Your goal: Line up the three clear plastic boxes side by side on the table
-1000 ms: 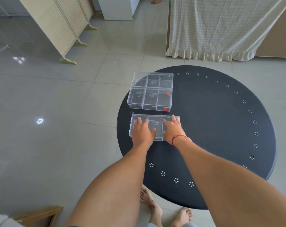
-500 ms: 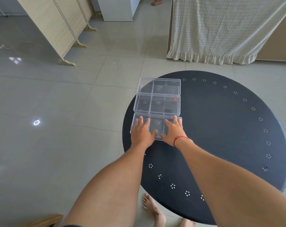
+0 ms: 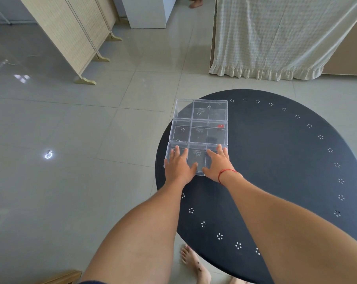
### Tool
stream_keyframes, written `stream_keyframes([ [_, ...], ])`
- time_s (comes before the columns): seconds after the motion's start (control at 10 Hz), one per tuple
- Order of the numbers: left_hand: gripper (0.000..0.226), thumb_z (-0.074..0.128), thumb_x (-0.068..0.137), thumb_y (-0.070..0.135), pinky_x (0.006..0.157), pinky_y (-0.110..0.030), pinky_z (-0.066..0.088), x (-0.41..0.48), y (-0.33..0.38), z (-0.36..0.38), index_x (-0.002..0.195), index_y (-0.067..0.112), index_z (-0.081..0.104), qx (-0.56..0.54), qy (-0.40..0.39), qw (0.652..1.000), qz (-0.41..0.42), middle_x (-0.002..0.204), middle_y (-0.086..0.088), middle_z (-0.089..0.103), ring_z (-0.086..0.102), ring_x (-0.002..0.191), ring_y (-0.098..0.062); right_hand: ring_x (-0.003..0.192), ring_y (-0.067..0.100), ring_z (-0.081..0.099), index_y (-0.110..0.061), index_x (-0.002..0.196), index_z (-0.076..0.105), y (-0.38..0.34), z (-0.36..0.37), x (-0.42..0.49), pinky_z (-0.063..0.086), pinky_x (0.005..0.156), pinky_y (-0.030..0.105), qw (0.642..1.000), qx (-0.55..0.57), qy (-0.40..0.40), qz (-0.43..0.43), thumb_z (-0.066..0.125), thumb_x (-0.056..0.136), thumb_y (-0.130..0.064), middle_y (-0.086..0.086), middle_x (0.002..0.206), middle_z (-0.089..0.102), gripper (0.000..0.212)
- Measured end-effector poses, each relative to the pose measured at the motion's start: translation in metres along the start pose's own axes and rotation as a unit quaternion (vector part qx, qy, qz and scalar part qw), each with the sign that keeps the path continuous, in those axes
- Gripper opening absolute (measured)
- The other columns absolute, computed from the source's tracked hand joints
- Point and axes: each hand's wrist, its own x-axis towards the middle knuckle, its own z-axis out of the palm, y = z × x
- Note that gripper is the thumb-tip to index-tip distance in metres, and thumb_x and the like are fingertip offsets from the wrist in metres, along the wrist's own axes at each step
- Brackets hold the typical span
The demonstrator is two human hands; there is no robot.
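Boxes, three of them, clear plastic with inner dividers, lie in a touching row at the left edge of a round dark table [image 3: 276,160]: the far box [image 3: 201,109], the middle box [image 3: 198,132] with a small red sticker, and the near box [image 3: 196,158]. The far box's left corner seems to overhang the table edge. The left hand [image 3: 178,166] and right hand [image 3: 218,165] both rest flat on the near box's lid, fingers spread, palms down, gripping nothing. The boxes look light, stiff and empty, so they should slide easily on the smooth top. Their slick walls and thin lids probably flex or pop under hard pressure. Flat palms on the lid suit pushing; for lifting, the short ends look like the safest hold.
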Motion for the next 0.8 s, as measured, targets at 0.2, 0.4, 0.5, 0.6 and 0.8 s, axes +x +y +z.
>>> stream_keyframes([
  [0.2,0.069,0.047,0.095,0.050,0.119,-0.049,0.007,0.001,-0.002,-0.001,0.152,0.024,0.020,0.000,0.001,1.000,0.003,0.163,-0.005,0.003,-0.001,0.150,-0.025,0.150,0.029,-0.013,-0.023,0.153,0.022,-0.002,-0.001,-0.001,0.026,0.116,0.046,1.000,0.000,-0.001,-0.001,0.061,0.090,-0.027,0.007,0.164,-0.005,0.074],
  [0.4,0.068,0.048,0.094,0.051,0.118,-0.050,0.009,0.001,0.000,-0.003,0.151,0.024,0.023,-0.002,0.006,1.000,0.003,0.163,-0.006,0.006,0.001,0.150,-0.025,0.151,0.029,-0.009,-0.020,0.151,0.025,-0.004,-0.004,-0.004,0.027,0.116,0.045,1.000,0.013,0.004,-0.005,0.062,0.089,-0.026,0.009,0.163,-0.002,0.073],
  [0.5,0.067,0.046,0.095,0.050,0.119,-0.048,0.009,0.000,0.006,-0.007,0.151,0.023,0.024,-0.008,0.021,1.000,0.001,0.163,-0.007,0.008,0.000,0.150,-0.024,0.151,0.026,-0.007,-0.017,0.150,0.027,-0.002,-0.010,-0.009,0.030,0.114,0.043,0.999,0.034,0.028,-0.013,0.061,0.089,-0.025,0.008,0.163,0.001,0.070],
  [0.6,0.065,0.044,0.095,0.049,0.121,-0.046,0.011,0.001,0.021,-0.012,0.151,0.021,0.025,-0.005,0.025,1.000,0.006,0.163,-0.007,0.008,0.000,0.150,-0.023,0.151,0.023,-0.006,-0.017,0.146,0.033,0.008,-0.024,-0.013,0.035,0.111,0.043,0.998,0.044,0.040,-0.003,0.059,0.089,-0.022,0.006,0.164,0.002,0.063],
  [0.8,0.064,0.043,0.096,0.048,0.119,-0.045,0.017,-0.001,0.091,-0.004,0.150,0.018,0.029,-0.009,0.028,0.999,0.037,0.162,-0.009,0.012,0.004,0.150,-0.024,0.151,0.024,-0.007,-0.014,0.149,0.029,0.059,-0.069,-0.022,0.032,0.112,0.044,0.996,0.063,0.063,0.028,0.055,0.091,-0.023,0.008,0.164,0.002,0.063],
])
